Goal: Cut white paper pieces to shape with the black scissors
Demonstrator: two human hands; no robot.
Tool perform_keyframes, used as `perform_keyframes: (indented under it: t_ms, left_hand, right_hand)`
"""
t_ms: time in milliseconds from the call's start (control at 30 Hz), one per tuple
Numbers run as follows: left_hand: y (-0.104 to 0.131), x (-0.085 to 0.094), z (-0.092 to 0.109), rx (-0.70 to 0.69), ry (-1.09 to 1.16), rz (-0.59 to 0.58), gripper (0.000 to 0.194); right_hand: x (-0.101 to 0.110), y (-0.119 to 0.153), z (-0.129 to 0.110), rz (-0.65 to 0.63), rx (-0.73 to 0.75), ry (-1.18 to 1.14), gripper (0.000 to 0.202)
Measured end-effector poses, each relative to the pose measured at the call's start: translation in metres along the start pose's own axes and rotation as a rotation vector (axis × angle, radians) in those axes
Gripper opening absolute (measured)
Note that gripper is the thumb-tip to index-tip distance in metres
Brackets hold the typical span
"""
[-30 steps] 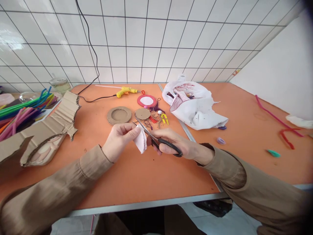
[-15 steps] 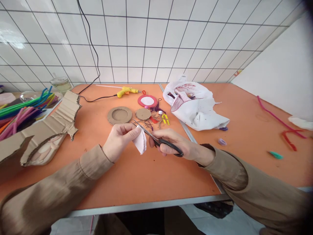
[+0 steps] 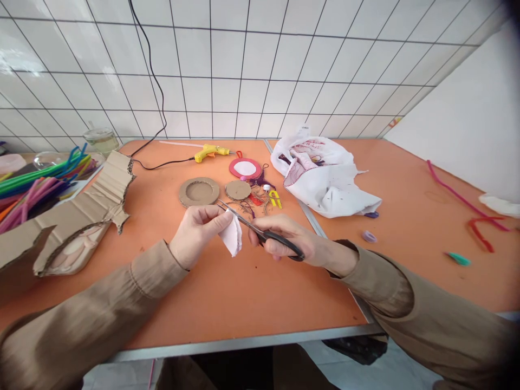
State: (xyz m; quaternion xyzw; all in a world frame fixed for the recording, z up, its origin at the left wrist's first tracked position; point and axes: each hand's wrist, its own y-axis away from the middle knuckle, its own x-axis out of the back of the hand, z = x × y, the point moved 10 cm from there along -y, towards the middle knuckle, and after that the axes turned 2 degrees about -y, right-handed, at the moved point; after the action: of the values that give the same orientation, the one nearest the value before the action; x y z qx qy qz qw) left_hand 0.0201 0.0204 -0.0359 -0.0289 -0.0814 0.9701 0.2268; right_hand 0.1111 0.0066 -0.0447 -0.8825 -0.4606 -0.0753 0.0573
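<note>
Folded white fabric [image 3: 231, 237] hangs from the pinched fingers of my left hand [image 3: 200, 230]. My right hand [image 3: 290, 238] is wrapped round the black handles of the scissors [image 3: 280, 242], whose blades point left and lie at the top edge of the fabric, close to my left fingertips. Beyond my hands lie a cardboard ring [image 3: 182, 189] and a smaller cardboard disc [image 3: 238, 189]. Behind the disc is a pink-red round piece with a white centre [image 3: 245, 168].
A yellow glue gun [image 3: 209, 153] with a black cord lies at the back. White crumpled fabric [image 3: 333, 181] is at the back right. Torn cardboard [image 3: 89, 200] and colourful pipe cleaners [image 3: 34, 187] lie left; a red pipe cleaner [image 3: 479, 234] lies far right.
The scissor blades have closed together a little, and the white fabric has shifted slightly to the left. Both hands remain in nearly the same place.
</note>
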Motion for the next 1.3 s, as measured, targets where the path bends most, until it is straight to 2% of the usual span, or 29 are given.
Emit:
perform_keyframes:
  t_ms: [200,400,733,1300]
  left_hand:
    - [0.001,0.001,0.0,0.002,-0.019,0.019,0.049]
    - [0.002,-0.004,-0.002,0.026,-0.018,0.007,0.045]
    - [0.004,-0.007,0.001,0.022,-0.005,-0.003,0.044]
    - [0.003,-0.001,-0.003,0.04,-0.038,0.02,0.046]
  right_hand:
    - [-0.001,0.0,0.007,-0.011,-0.011,-0.052,0.051]
    - [-0.005,0.001,-0.005,-0.048,0.082,0.005,0.055]
    - [-0.004,0.002,-0.005,-0.04,0.091,0.005,0.053]
    - [-0.002,0.002,-0.002,-0.011,0.022,-0.043,0.054]
